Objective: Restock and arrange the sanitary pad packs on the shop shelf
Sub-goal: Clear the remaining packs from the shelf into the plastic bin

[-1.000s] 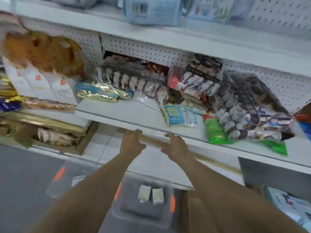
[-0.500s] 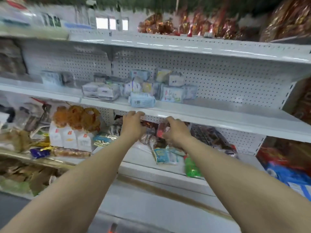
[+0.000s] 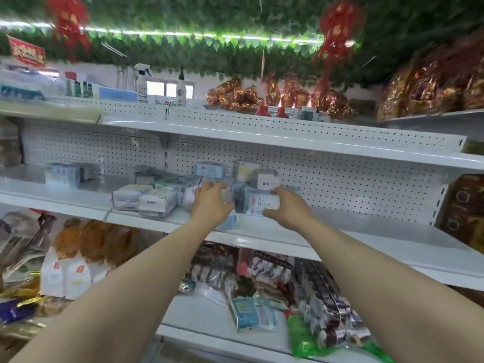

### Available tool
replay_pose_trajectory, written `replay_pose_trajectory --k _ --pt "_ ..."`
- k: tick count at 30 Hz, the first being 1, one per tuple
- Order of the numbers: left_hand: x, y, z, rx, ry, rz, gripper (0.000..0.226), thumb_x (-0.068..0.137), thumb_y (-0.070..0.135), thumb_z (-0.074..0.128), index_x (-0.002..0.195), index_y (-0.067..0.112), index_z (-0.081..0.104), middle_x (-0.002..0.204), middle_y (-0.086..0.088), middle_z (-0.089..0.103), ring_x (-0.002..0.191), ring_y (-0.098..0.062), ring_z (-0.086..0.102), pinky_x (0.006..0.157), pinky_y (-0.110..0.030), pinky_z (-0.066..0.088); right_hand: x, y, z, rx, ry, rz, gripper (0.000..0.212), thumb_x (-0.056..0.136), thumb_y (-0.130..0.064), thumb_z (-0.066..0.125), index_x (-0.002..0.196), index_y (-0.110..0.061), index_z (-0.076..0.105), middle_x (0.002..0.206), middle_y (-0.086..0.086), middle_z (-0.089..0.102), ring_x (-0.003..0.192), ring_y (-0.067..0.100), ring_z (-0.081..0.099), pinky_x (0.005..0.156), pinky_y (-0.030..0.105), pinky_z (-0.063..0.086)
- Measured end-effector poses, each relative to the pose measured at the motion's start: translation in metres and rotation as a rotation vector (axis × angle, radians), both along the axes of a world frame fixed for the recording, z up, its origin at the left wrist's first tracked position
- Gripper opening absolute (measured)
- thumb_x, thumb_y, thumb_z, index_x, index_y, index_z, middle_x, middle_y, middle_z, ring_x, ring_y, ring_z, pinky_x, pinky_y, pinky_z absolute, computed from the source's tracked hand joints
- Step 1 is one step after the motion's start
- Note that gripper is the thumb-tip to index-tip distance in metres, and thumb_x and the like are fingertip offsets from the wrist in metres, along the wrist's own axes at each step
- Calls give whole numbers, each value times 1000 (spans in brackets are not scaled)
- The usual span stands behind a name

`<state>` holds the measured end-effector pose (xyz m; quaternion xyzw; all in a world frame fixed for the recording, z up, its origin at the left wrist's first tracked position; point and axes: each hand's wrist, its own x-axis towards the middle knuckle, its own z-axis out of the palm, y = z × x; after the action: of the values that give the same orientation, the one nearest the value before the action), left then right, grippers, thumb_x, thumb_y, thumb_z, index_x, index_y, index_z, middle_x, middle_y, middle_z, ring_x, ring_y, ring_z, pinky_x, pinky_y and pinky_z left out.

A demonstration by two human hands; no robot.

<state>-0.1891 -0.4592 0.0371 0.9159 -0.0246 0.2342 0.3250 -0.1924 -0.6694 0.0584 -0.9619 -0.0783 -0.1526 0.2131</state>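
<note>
Right hand (image 3: 289, 208) is clamped on a white sanitary pad pack (image 3: 260, 203), fingers over its top and thumb under its front edge, at the right end of the pad cluster on the middle white shelf (image 3: 353, 242). Left hand (image 3: 209, 206) reaches with curled fingers into the packs just beside it, above a pale blue pack (image 3: 229, 222); cannot tell whether it grips one. More white packs (image 3: 157, 203) lie further left on the same shelf.

Left hand (image 3: 209, 204): has risen and now reaches in among the stacked packs (image 3: 157, 199).
Right hand (image 3: 288, 208): has risen too and now grips a white pack (image 3: 258, 203).
</note>
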Motion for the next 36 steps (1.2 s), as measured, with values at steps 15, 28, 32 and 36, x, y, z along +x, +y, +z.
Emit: replay_pose_trajectory --k 15,28,32,36 --pt "192 -48 -10 -54 292 -232 80 81 55 75 145 16 46 145 -10 50 130 -29 50 105 -34 44 162 -39 9 302 117 -212 62 95 -47 63 144 -13 47 147 9 52 127 27 54 93 27 44" --pt "238 -52 -30 -181 372 -307 68 73 40 87 129 25 52 130 0 58 118 -23 55 99 -28 43 257 -13 17 483 223 -245 62 96 -59 47 112 -2 62 108 16 68 78 24 60 66 29 47" --pt "234 -52 -31 -214 369 -325 61 69 33 90 117 24 54 123 -1 63 111 -22 60 101 -35 50 254 -23 13 575 310 -206 68 81 -66 69 111 -5 67 106 14 72 68 21 61 53 26 40" --pt "224 -53 -25 -149 337 -339 65 72 32 89 124 23 51 125 1 61 113 -21 59 98 -31 49 260 -43 -4 764 303 -202 124 24 -77 90 122 -6 64 118 15 71 99 30 70 81 38 57"
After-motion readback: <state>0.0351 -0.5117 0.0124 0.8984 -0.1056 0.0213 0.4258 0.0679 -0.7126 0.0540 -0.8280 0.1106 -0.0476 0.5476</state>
